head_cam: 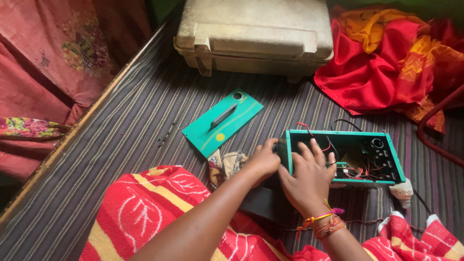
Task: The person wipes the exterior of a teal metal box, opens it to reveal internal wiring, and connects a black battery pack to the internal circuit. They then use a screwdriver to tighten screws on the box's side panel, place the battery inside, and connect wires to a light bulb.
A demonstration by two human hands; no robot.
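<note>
**Open green box, both hands at its left end**

Striped mat (121, 145) covered the whole work surface, stripes running from lower left to upper right. Beige hard case (253, 36) sat closed at the top edge, well apart from the hands. Red and orange cloth (382, 63) was bunched at upper right, near the box's far corner.

Green box (355, 157) lay on the mat right of centre, open face up, long axis roughly left-right with a slight drop toward the right. Red and black wires plus small parts were visible inside. Its green lid (222, 123) with a dark handle lay flat up-left of the box, apart from it, long axis diagonal, pointing upper right.

Right hand (307, 181) rested over the box's left rim, fingers spread and reaching inside; can't tell what they pinched, if anything. Left hand (265, 162) was curled against the outside of the left end, wrapped on a dark part (279, 147) there; the hand covered most of it.

White plug (402, 191) lay just beside the box's lower right corner. Small dark screws (166, 137) lay on the mat left of the lid. Folded rag (227, 162) sat just below the lid, touching the left hand's side.
</note>
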